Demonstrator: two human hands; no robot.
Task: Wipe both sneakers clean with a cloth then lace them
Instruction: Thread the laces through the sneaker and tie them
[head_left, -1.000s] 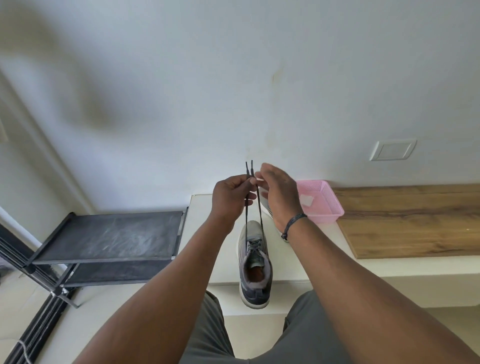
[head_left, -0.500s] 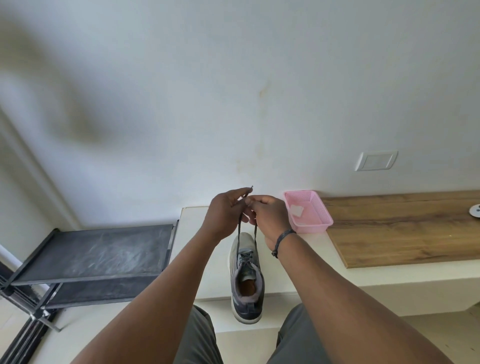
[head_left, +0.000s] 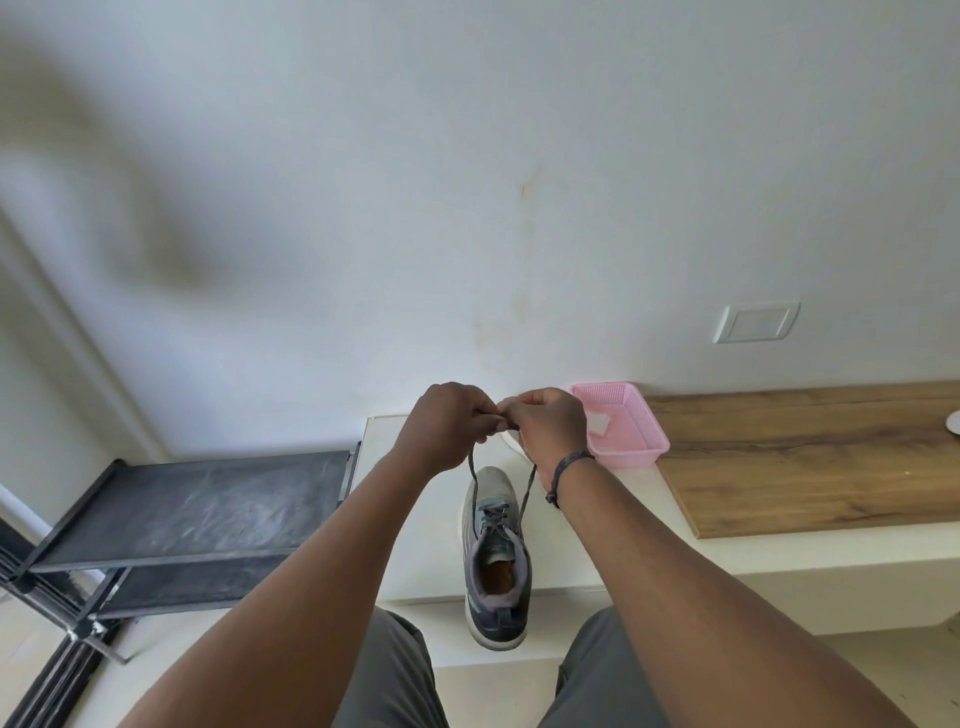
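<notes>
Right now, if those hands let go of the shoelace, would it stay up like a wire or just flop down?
Probably flop. The shoelace runs from the gray sneaker up to the left hand and right hand, and it looks thin and slightly bowed, like soft cord. It seems light too: the sneaker sits flat on the white ledge, apparently undisturbed by the pull.

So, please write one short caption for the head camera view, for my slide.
Both hands, left and right, pinch the lace ends above a grey sneaker.
</notes>
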